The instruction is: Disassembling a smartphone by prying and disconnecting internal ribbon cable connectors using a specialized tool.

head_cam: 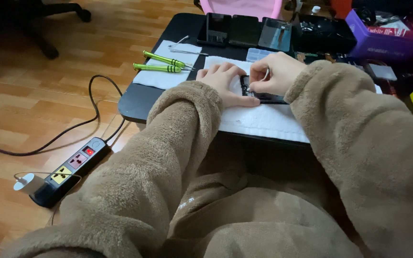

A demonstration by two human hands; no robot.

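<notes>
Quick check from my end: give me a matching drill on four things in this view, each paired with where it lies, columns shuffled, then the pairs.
Things:
1. green screwdrivers
2. power strip
3. purple box
4. dark device

Places:
A. on the wooden floor, left of the table
B. far right end of the table
C. between the left hand and right hand, on the middle white cloth
D. on the left white cloth

Pairs: 1-D, 2-A, 3-B, 4-C
</notes>
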